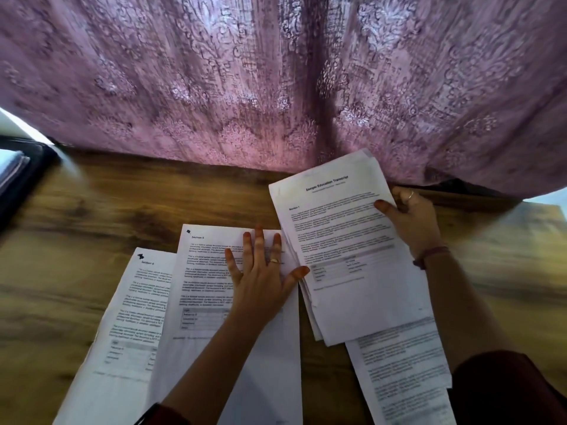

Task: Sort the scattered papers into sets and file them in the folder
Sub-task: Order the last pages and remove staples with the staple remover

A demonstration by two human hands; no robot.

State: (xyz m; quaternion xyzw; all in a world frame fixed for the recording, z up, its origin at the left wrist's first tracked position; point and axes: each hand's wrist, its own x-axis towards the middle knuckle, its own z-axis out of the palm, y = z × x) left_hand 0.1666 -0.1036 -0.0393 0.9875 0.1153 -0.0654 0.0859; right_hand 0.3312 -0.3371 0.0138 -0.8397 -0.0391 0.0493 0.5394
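The left hand [260, 271] lies flat with its fingers spread and straight on a printed sheet headed "Section 5" [214, 302], the thumb reaching out to touch the left edge of the stack beside it. A ring sits on one finger. The right hand [409, 216] grips that stack of papers [346, 256] at its right edge: the thumb presses on the top page while the other fingers curl behind and under, mostly hidden. This hand also wears a ring, and a dark band circles the wrist. The stack's top page carries a bold title and a small table; its far end is lifted toward the curtain.

Left of the "Section 5" sheet, partly tucked under it, lies a sheet headed "Section 6" [129, 317]. Below the stack another printed page [405, 372] rests on the wooden table [92, 216]. At the far left edge a dark folder [21, 176] lies open, well apart from the hands. A purple patterned curtain [276, 72] hangs behind the table.
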